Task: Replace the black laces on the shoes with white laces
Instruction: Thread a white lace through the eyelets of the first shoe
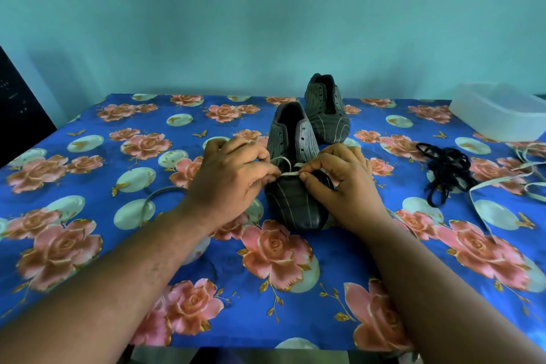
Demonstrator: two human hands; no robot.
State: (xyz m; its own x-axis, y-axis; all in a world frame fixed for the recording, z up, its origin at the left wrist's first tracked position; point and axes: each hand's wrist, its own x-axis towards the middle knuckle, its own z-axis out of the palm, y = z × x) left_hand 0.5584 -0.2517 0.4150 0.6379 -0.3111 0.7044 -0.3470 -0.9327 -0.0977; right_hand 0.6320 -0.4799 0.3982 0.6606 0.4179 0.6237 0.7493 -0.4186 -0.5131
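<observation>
Pinching a white lace [289,173] with both hands right over the front of the near shoe [295,186], which is sitting toe toward the camera on the flowery blue tablecloth [88,245]. The left hand [233,180] is gripping one end between thumb and fingers, and the right hand [342,186] is doing the same on the other side, so the lace is running flat across the lowest eyelets. A loop of it is trailing off on the cloth to the left. The second shoe [326,109] is standing just behind the first one, with bare eyelets. Off to the right, a pile of black laces [447,171] is lying bunched up, with another white lace [502,183] spreading out beside it, and a clear plastic tub [502,112] is sitting near the back corner.
</observation>
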